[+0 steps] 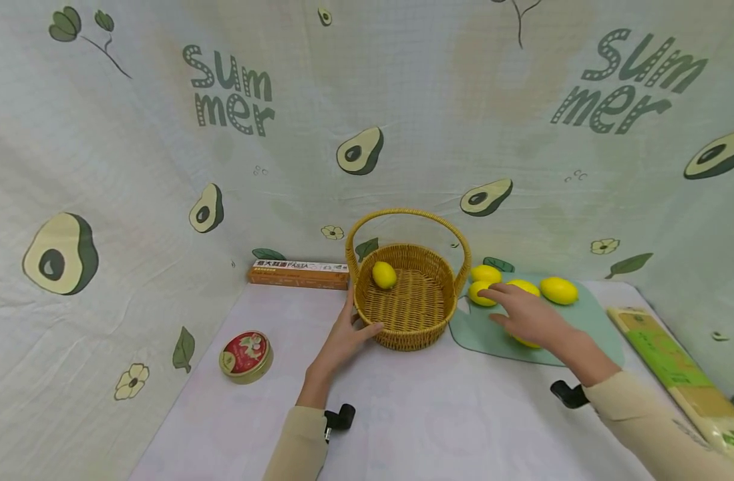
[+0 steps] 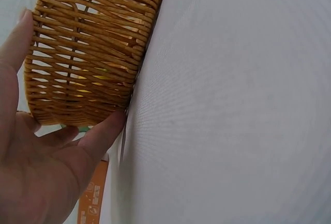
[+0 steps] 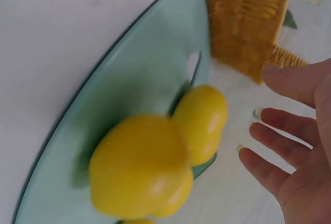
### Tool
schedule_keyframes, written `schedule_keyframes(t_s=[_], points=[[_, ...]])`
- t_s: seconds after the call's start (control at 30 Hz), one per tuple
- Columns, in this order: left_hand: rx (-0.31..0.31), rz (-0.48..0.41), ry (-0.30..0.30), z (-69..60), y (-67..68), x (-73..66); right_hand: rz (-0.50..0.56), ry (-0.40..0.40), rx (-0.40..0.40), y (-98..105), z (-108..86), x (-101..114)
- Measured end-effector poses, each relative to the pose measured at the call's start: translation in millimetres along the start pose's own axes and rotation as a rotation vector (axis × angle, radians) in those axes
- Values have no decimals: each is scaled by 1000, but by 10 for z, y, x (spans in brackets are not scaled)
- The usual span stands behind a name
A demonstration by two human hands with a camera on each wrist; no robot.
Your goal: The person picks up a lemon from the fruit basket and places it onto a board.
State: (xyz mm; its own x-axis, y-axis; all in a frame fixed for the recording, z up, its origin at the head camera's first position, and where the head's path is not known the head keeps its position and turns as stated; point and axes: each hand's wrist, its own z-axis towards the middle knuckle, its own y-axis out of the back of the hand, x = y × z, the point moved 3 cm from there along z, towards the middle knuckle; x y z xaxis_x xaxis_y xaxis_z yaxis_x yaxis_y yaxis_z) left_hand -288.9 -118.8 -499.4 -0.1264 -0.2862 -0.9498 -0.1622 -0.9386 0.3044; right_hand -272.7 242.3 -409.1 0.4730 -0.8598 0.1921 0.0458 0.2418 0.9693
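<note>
A round wicker basket [image 1: 405, 339] with a tall handle stands in the middle of the table, a yellow lemon [image 1: 384, 274] lying inside it at the left. My left hand [image 1: 341, 341] rests against the basket's left front, thumb and fingers spread along the outside of the woven wall [image 2: 88, 53]. On a green cutting board [image 1: 481, 337] lie several lemons [image 1: 559, 290]. Over them hovers my right hand [image 1: 531, 314], its fingers extended and nothing held. In the right wrist view, it is apart from the lemons [image 3: 139, 164] and partly hides none of them.
Behind the basket's left side lies a pasta box [image 1: 298, 274]. A round red-topped tin [image 1: 246, 356] sits at the left. Along the right edge lies a long green and yellow packet [image 1: 679, 374]. A printed cloth [image 1: 427, 133] hangs behind and at the sides.
</note>
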Motion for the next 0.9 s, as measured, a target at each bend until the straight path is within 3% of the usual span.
schedule_keyframes(t_s=[0.23, 0.43, 0.9], points=[[-2, -1, 9, 10, 0, 6, 91, 90, -89, -18, 224, 308], [-1, -2, 16, -3, -5, -12, 147, 45, -129, -22, 347, 439], [-6, -1, 15, -17, -10, -31, 275, 42, -30, -181, 741, 819]])
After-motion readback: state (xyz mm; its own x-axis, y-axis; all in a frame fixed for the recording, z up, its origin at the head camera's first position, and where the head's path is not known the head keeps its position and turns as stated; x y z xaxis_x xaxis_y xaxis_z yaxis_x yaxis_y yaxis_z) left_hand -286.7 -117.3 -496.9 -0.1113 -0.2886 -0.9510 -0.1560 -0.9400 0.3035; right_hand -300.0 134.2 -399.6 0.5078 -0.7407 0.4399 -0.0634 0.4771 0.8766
